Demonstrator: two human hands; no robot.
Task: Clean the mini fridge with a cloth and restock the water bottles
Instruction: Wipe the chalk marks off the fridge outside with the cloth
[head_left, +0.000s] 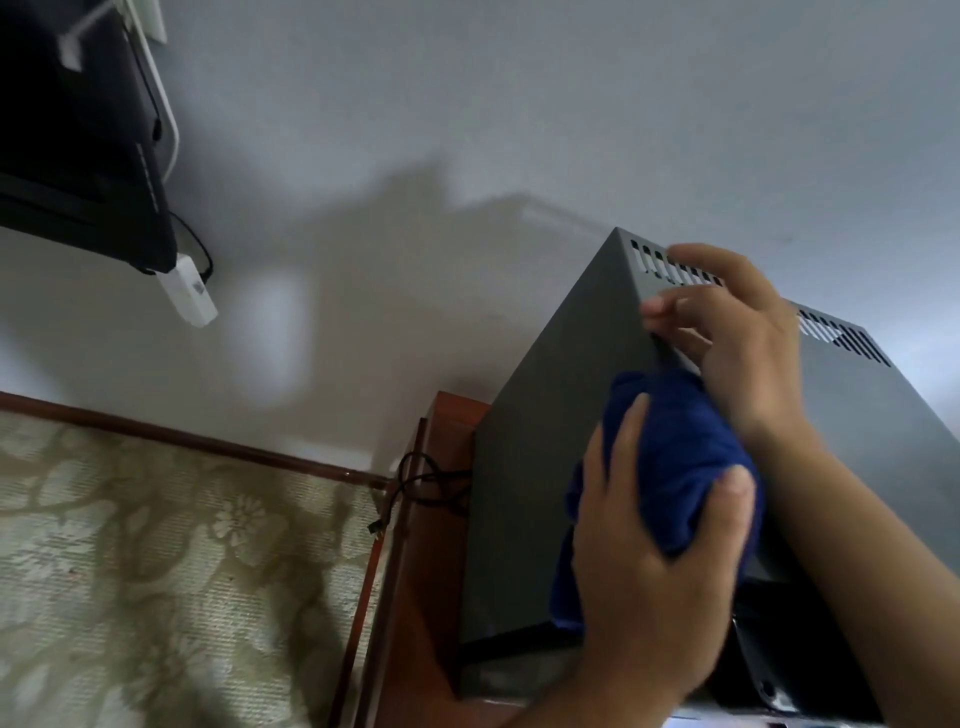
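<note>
The dark grey mini fridge (530, 467) stands at the right on a wooden cabinet, seen from above its left side. A bunched dark blue cloth (670, 467) lies against the fridge's upper left edge. My left hand (644, 566) grips the cloth from below, fingers curled round it. My right hand (737, 332) rests on the fridge's top edge near the vent slots, fingers bent over the corner and touching the cloth's upper end. No water bottles are in view.
A wooden cabinet (447, 415) carries the fridge, with a black cable (426, 483) hanging behind it. A patterned carpet (171, 571) with a brown baseboard lies at the left. A dark wall-mounted screen (78, 140) with a white dongle (187, 291) sits at the top left.
</note>
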